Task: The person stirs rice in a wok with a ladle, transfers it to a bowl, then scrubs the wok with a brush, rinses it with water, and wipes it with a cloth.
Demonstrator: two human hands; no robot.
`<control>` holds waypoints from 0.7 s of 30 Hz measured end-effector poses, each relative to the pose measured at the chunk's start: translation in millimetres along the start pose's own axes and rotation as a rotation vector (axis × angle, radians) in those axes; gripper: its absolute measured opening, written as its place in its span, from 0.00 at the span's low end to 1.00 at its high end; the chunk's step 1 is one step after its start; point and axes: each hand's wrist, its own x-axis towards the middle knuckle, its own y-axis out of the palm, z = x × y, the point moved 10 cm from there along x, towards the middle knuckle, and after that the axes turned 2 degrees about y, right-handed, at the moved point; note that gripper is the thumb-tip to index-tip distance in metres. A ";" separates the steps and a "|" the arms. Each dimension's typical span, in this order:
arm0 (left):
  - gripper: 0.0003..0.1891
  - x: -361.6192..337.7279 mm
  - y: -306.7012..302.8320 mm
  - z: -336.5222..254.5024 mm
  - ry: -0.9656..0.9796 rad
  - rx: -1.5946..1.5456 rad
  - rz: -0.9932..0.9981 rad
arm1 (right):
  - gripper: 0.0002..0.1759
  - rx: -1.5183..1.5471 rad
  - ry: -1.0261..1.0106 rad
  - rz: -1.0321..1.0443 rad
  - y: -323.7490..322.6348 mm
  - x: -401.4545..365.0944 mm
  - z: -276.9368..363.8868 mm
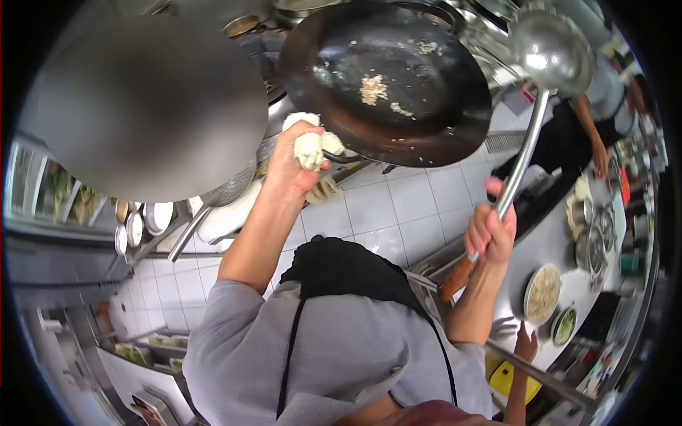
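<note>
A large dark wok hangs tilted at the top centre, with bits of rice stuck to its inside. My left hand is closed round a crumpled pale cloth at the wok's near handle. In my right hand is the long handle of a metal ladle, held raised, its bowl at the upper right beside the wok. The wooden end of the ladle handle sticks out below that hand.
A perforated strainer and white containers lie at the left. A counter at the right bears a bowl of pale food and a bowl of greens. Co-workers' arms reach over it. A blurred grey disc fills the upper left.
</note>
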 end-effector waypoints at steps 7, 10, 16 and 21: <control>0.06 -5.2 -134.5 -74.9 0.163 -0.175 -0.186 | 0.13 -0.610 0.257 -0.030 23.7 76.4 -233.7; 0.04 4.3 -185.7 -104.2 0.238 -0.104 -0.319 | 0.11 -0.744 0.294 0.007 38.9 81.3 -268.1; 0.04 31.8 -242.3 -134.8 0.321 -0.087 -0.432 | 0.11 -0.718 0.438 -0.032 57.3 123.8 -259.0; 0.05 73.5 -249.9 -119.8 0.308 -0.289 -0.531 | 0.30 -0.618 0.253 0.087 109.6 236.2 -210.4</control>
